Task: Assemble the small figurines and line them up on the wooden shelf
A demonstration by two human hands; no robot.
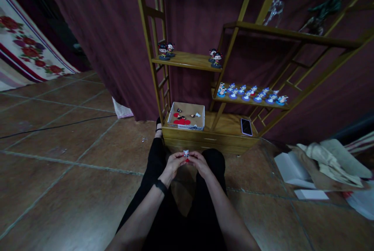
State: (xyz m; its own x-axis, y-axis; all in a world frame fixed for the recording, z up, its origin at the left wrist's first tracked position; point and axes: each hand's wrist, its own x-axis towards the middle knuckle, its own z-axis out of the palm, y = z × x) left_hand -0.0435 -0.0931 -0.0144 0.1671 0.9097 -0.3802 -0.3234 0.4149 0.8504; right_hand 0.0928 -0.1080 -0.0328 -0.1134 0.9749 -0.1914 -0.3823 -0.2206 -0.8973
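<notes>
Between my knees, both hands pinch one small figurine [186,152] with a white and grey upper part and a red base. My left hand [174,163] grips it from the left, with a dark band on that wrist. From the other side my right hand [199,162] closes on the same figurine; its finer details are too small to make out. Just beyond my hands, a shallow cardboard box [187,128] rests on the cabinet. Inside lie several red discs [181,122], a few dark small parts [181,117] and a white piece [198,115].
The wooden shelf rack holds dark-haired figurines [216,60] above and rows of blue-white figurines [247,95] at right. A phone [246,127] lies on the cabinet top. White boxes [293,170] and cloth [330,159] sit on the tiled floor. A black cable [58,125] crosses at left.
</notes>
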